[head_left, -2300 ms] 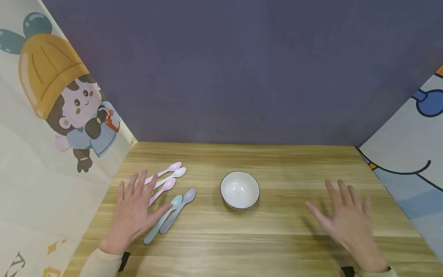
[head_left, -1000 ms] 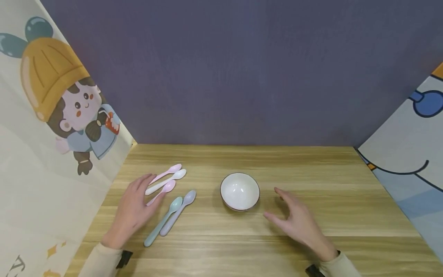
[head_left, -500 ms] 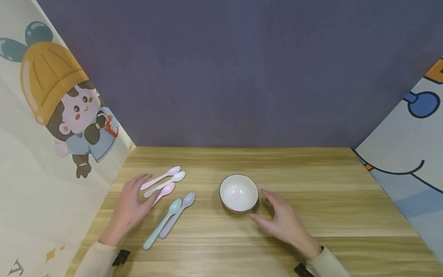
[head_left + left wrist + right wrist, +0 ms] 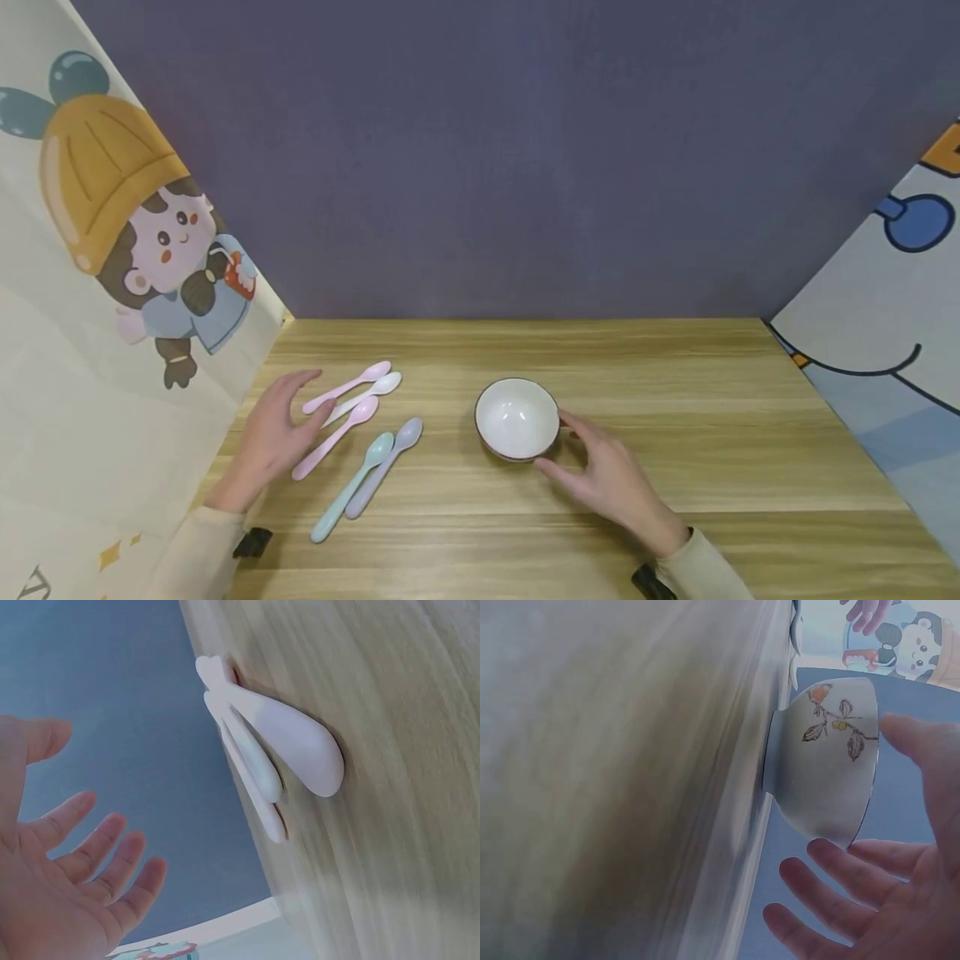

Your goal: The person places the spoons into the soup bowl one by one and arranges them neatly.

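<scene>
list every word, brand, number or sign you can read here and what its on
"Y" (case unclear): on the left wall, at the head view's bottom left edge.
Orange-and-black mark on the right wall: cut off, not readable.
Bowl and spoons: no readable lettering; the bowl shows a flower sprig.

Your left hand (image 4: 266, 442) has a printed panel (image 4: 82, 375) on its left; on its right, a white spoon (image 4: 360, 401) between two pink spoons (image 4: 330, 443) blocks the way, then a mint spoon (image 4: 348, 493) overlapping a lilac spoon (image 4: 378, 477). Beyond those, you could pass along bare table (image 4: 450, 483). Your right hand (image 4: 615, 483) meets the bowl (image 4: 517, 417) at its fingertips; to its right you have wide room.
</scene>
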Demonstrator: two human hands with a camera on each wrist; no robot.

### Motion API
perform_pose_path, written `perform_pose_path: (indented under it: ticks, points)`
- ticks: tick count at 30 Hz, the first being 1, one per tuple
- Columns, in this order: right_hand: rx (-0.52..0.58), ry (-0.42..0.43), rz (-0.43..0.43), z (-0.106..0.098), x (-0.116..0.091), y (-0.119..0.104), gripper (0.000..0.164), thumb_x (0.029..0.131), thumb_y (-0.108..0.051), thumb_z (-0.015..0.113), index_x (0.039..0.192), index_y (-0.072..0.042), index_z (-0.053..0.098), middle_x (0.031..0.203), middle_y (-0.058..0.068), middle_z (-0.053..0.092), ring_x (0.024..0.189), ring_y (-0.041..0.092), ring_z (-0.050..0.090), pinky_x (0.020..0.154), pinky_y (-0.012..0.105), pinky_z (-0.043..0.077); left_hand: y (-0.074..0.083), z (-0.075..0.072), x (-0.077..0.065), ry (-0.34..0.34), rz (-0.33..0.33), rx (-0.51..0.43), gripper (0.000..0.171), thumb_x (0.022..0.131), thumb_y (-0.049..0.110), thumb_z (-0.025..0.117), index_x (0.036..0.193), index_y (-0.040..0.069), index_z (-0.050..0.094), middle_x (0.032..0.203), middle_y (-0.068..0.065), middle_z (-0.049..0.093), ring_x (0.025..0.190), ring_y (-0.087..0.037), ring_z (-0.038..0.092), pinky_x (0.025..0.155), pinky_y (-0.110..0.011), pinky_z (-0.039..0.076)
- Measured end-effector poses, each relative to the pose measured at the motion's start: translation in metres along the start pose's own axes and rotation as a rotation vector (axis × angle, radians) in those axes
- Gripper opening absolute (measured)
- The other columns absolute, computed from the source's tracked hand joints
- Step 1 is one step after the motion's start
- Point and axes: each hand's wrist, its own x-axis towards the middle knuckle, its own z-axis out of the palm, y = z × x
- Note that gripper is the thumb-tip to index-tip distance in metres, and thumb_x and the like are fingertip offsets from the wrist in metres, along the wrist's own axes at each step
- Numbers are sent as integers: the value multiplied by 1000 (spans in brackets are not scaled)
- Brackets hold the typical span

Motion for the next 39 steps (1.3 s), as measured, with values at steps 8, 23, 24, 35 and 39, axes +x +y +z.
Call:
perform_pose_path:
  ticks: [8,23,24,35,39]
  points:
    - [13,-28,12,0,7,1,84,81,-51,91,147,-7,62,136,14,73,122,37,72,97,57,60,1,2,16,-18,50,16,52,100,27,75,142,0,62,141,-26,64,128,-48,59,104,-66,46]
    - [7,-54,30,-3,9,2,82,82,-51,90,146,-7,64,135,14,74,121,38,73,99,58,59,-14,3,28,-62,-10,10,53,102,28,71,146,0,59,143,-27,63,126,-48,61,96,-65,51]
    - [8,-60,31,-3,10,2,82,82,-51,90,146,-7,63,135,14,74,121,38,73,99,58,59,-16,3,29,-64,-14,14,53,103,29,70,146,0,59,143,-27,63,126,-48,61,96,-65,52]
    - [24,-59,19,-3,10,1,80,83,-49,90,145,-6,64,129,12,77,110,33,77,92,54,63,-26,3,32,-127,-51,28,53,104,32,69,146,0,60,146,-28,61,128,-49,60,99,-66,52]
    - [26,-57,21,-4,10,2,79,84,-50,89,145,-6,64,127,10,78,108,32,77,91,54,63,-29,5,35,-144,-39,35,53,104,31,68,145,-1,60,147,-29,60,128,-50,59,101,-67,50]
